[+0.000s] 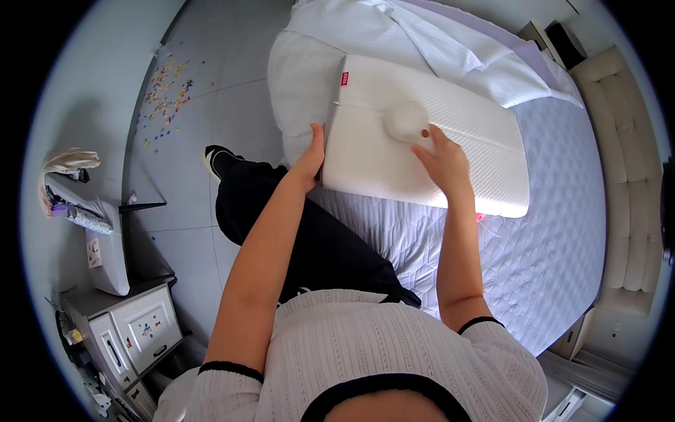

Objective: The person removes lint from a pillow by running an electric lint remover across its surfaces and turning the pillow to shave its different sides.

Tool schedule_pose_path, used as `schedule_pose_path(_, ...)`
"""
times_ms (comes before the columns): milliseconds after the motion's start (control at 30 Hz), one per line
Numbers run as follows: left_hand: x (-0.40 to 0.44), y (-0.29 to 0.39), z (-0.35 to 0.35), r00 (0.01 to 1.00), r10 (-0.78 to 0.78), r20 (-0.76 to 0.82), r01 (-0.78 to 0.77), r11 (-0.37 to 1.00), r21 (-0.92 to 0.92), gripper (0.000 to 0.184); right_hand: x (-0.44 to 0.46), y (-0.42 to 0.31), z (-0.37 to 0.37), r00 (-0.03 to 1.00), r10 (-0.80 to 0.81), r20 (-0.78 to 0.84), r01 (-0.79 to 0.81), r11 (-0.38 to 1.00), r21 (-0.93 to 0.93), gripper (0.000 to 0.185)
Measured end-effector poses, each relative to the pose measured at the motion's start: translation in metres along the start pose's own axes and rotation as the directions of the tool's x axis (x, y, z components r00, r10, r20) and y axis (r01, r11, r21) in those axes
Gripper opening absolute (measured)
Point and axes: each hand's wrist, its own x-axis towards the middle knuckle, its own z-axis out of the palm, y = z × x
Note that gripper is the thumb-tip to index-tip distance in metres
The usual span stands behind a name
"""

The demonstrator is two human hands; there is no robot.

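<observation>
A white memory-foam pillow (pixel 373 151) with a textured cover, a zip line and a small red label lies on the bed before me. My left hand (pixel 309 162) grips its left edge, thumb up along the side and the other fingers mostly hidden. Over the pillow, my right hand (pixel 446 163) holds a smooth white round object (pixel 406 121) between thumb and fingers. A small reddish-brown spot shows beside the fingertips. The round object's kind is unclear, and I cannot tell whether it touches the cover.
The quilted mattress (pixel 541 246) stretches to the right, toward a padded headboard (pixel 619 176). A crumpled white quilt (pixel 380 35) lies behind the pillow. Small colourful pieces (pixel 165 91) are scattered on the tiled floor. A white-fronted cabinet (pixel 146 327) stands at lower left.
</observation>
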Motion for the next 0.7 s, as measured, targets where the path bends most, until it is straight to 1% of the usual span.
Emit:
schedule_pose_path(33, 0.001, -0.001, -0.001, 1.000, -0.024, -0.013, 0.024, 1.000, -0.002, 0.099, 0.005, -0.007, 0.009, 1.000, -0.007, 0.001, 0.007, 1.000, 0.000, 0.044)
schedule_pose_path(100, 0.006, -0.004, -0.004, 1.000, -0.023, -0.017, 0.023, 1.000, -0.016, 0.099, 0.018, -0.019, 0.029, 0.959, -0.263, -0.106, 0.266, 0.964, 0.012, 0.045)
schedule_pose_path(133, 0.008, -0.005, -0.005, 0.999, -0.028, -0.016, 0.027, 0.999, -0.028, 0.099, 0.024, -0.029, 0.031, 0.958, -0.267, -0.106, 0.270, 0.963, 0.012, 0.045)
schedule_pose_path(200, 0.010, -0.007, -0.005, 1.000, -0.009, -0.017, 0.008, 0.999, -0.032, 0.099, 0.036, -0.049, 0.033, 0.964, -0.265, 0.006, 0.265, 0.964, 0.038, 0.045)
schedule_pose_path(267, 0.010, -0.008, -0.006, 1.000, 0.007, -0.019, -0.007, 0.999, -0.038, 0.099, 0.044, -0.057, 0.038, 0.963, -0.269, 0.021, 0.268, 0.962, 0.045, 0.045)
schedule_pose_path(333, 0.009, -0.007, -0.006, 1.000, 0.017, 0.015, -0.016, 0.999, -0.039, 0.101, 0.045, -0.066, 0.037, 0.961, -0.273, 0.039, 0.270, 0.961, 0.053, 0.045)
schedule_pose_path(367, 0.008, -0.005, -0.005, 1.000, 0.013, 0.012, -0.013, 0.999, -0.044, 0.101, 0.044, -0.072, 0.030, 0.969, -0.217, 0.120, 0.215, 0.976, 0.033, 0.051)
schedule_pose_path(400, 0.007, -0.004, -0.004, 0.999, 0.042, 0.008, -0.041, 0.997, -0.067, 0.103, 0.042, -0.075, 0.026, 0.967, -0.157, 0.201, 0.158, 0.987, 0.008, 0.058)
schedule_pose_path(433, 0.005, -0.002, -0.002, 0.998, 0.068, 0.003, -0.067, 0.994, -0.090, 0.105, 0.038, -0.075, 0.025, 0.966, -0.154, 0.209, 0.156, 0.988, 0.008, 0.058)
schedule_pose_path(467, 0.002, 0.002, -0.001, 0.998, 0.062, 0.002, -0.061, 0.994, -0.093, 0.105, 0.033, -0.074, 0.025, 0.962, -0.176, 0.208, 0.177, 0.984, 0.017, 0.058)
schedule_pose_path(533, 0.000, 0.007, 0.000, 1.000, 0.008, -0.002, -0.009, 0.985, -0.170, 0.110, 0.021, -0.072, 0.025, 0.957, -0.196, 0.213, 0.195, 0.981, 0.027, 0.058)
schedule_pose_path(567, 0.004, 0.004, -0.005, 1.000, 0.003, -0.004, -0.004, 0.985, -0.174, 0.110, 0.015, -0.071, 0.026, 0.951, -0.225, 0.211, 0.221, 0.974, 0.042, 0.058)
schedule_pose_path(633, 0.008, 0.002, -0.013, 0.998, -0.030, 0.059, 0.046, 0.959, -0.278, 0.115, 0.001, -0.069, 0.028, 0.943, -0.257, 0.210, 0.250, 0.966, 0.058, 0.058)
schedule_pose_path(700, 0.003, 0.002, -0.013, 0.997, -0.037, 0.062, 0.055, 0.947, -0.317, 0.118, -0.012, -0.068, 0.031, 0.918, -0.382, 0.108, 0.370, 0.922, 0.116, 0.048)
